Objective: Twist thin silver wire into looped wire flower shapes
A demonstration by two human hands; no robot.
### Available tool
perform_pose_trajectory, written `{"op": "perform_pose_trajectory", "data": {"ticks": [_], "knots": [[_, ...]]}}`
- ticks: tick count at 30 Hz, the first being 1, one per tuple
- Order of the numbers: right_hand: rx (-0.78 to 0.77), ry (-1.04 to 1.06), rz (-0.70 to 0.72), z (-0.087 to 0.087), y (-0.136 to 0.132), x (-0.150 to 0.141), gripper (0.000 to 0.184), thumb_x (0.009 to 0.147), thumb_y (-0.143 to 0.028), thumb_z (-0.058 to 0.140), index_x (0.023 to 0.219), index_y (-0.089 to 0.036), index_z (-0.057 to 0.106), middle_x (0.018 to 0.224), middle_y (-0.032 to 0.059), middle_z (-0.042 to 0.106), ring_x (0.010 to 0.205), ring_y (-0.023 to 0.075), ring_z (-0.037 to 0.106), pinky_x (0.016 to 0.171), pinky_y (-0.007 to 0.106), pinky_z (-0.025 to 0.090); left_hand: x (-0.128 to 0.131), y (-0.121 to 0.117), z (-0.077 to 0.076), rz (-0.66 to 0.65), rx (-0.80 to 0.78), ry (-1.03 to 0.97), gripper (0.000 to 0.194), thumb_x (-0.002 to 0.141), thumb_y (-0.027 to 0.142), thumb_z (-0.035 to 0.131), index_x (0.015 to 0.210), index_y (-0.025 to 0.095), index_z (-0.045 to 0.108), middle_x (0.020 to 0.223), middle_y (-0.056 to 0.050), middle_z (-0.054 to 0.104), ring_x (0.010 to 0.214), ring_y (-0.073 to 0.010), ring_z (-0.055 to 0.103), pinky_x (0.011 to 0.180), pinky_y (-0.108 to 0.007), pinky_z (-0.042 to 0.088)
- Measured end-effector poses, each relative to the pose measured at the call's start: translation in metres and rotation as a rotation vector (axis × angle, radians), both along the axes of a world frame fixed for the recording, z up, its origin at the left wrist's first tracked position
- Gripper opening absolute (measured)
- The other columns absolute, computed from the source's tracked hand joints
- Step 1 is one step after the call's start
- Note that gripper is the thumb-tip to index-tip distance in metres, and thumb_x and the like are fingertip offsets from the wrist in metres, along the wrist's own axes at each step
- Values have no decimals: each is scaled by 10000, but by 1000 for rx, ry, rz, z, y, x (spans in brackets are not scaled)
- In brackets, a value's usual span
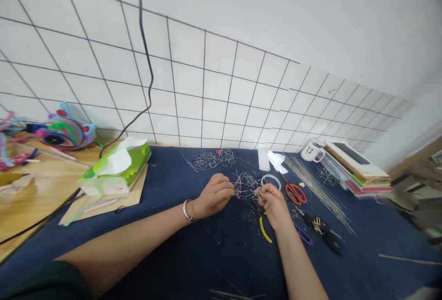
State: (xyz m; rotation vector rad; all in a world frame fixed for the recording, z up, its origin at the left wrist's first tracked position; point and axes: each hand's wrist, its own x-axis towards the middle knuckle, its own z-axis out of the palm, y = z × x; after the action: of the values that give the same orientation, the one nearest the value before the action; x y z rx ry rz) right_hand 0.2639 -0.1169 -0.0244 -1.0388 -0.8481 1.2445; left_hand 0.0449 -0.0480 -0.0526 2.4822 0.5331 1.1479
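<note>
Between my hands, just above the dark blue cloth (193, 254), is an openwork shape of bent thin wire (246, 184). My left hand (214, 195), with a silver bangle at the wrist, is closed on its left side. On the right side my right hand (272, 202) pinches the wire between thumb and fingertips. Pliers with yellow handles (265, 230) lie just under the right hand, partly hidden by it. A ring of pale wire or tape (271, 181) lies right behind that hand, near scissors with orange handles (295, 194).
Loose wire lengths (317, 189) spread across the right. Black-handled pliers (326, 235) and a purple-handled tool (303, 234) lie nearby. Wire tangles (214, 158) sit at the back. A mug (312, 151) stands beside stacked books (359, 166); a tissue pack (115, 166) is left.
</note>
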Motion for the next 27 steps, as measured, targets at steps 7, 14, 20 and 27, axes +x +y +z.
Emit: {"op": "perform_pose_trajectory", "data": {"ticks": [7,14,20,27], "knots": [[50,16,66,2,-2,-1,73,602,-108,554,595,-179,540,706,17,619,575,115,496,534,232,359,-5,3,-1,-71,23,54,174,821,157,468,866,247,610,962,-59,631,1027,-203,507,962,-428,283],[70,26,159,11,-8,-1,85,668,-214,593,746,-181,599,698,27,596,605,134,514,548,247,373,2,-1,4,-48,-50,-169,128,798,120,499,873,203,562,939,-85,608,916,-173,548,814,-344,435],[118,-156,61,9,-7,-4,171,754,-302,580,882,-191,600,711,24,600,572,116,494,555,248,375,8,-6,16,61,-258,-333,112,760,134,565,860,172,533,887,-66,577,868,-164,562,799,-329,459],[184,-403,-13,-1,-4,-17,266,726,-275,620,985,-219,590,731,-20,540,592,95,457,562,221,365,13,-11,18,-192,-660,-397,150,759,134,584,849,165,467,883,-47,552,897,-170,576,805,-337,465]]}}
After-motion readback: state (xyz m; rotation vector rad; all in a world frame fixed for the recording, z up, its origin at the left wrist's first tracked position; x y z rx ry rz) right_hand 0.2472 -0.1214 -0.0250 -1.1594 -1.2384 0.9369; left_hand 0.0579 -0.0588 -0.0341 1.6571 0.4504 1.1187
